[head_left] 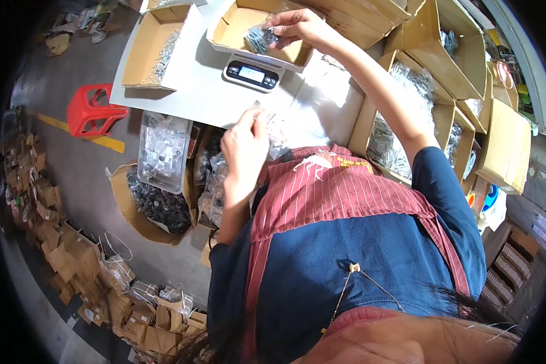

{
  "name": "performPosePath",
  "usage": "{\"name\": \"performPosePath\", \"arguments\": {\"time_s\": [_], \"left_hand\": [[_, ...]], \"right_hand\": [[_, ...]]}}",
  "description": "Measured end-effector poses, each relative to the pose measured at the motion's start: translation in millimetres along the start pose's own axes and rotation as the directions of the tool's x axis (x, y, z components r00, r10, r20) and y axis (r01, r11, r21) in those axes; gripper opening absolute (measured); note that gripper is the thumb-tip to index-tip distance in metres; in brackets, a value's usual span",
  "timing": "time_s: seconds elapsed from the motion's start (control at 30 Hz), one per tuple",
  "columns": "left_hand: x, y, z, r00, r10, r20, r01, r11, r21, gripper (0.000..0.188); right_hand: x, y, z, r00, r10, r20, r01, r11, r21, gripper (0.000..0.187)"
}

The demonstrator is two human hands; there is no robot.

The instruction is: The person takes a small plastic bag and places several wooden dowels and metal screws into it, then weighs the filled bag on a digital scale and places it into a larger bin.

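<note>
My right hand (pixel 294 29) reaches over an open cardboard tray (pixel 227 23) at the far side of the table. Its fingers are closed on a small clear bag of screws (pixel 259 40); the fingers partly hide the bag. A digital scale (pixel 253 73) with a lit display is at the tray's near side. Close to the table's front edge, my left hand (pixel 244 144) has thumb and fingers pinched together beside a clear plastic bag (pixel 277 128). How much of that bag it grips is hard to make out.
A cardboard tray of long screws (pixel 162 60) stands at the table's left. Clear plastic bags (pixel 327 100) lie right of the scale. Cardboard boxes of bagged hardware (pixel 400 121) line the right. A clear bin (pixel 162 151) and a red stool (pixel 94 110) are at the left.
</note>
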State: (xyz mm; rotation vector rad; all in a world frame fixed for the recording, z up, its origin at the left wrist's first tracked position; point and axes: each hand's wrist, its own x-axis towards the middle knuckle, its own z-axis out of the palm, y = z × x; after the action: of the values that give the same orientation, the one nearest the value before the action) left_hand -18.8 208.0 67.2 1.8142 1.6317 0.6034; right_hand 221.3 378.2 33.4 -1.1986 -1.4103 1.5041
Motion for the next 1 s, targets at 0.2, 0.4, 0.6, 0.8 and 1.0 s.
{"name": "performPosePath", "arguments": {"time_s": [0.2,0.4,0.6,0.8,1.0], "left_hand": [[11,-18,10,0.998,0.056,-0.044,-0.064,0.975,-0.212,0.017],[8,4,7,0.992,0.031,-0.126,-0.074,0.933,-0.352,0.014],[4,27,1,0.971,0.183,-0.156,-0.212,0.957,-0.196,0.012],[3,26,8,0.919,0.316,-0.237,-0.345,0.934,-0.093,0.014],[-10,2,-4,0.989,0.054,-0.135,-0.073,0.988,-0.136,0.011]], "right_hand": [[-93,-40,55,0.878,-0.161,0.451,0.359,0.844,-0.398,0.022],[-131,-50,63,0.797,-0.278,0.536,0.600,0.263,-0.756,0.020],[-32,-34,31,0.927,-0.338,0.164,0.223,0.143,-0.964,0.024],[13,23,2,0.994,-0.105,0.004,0.011,0.069,-0.998,0.015],[-34,-41,-17,0.986,-0.053,-0.158,-0.111,0.494,-0.862,0.031]]}}
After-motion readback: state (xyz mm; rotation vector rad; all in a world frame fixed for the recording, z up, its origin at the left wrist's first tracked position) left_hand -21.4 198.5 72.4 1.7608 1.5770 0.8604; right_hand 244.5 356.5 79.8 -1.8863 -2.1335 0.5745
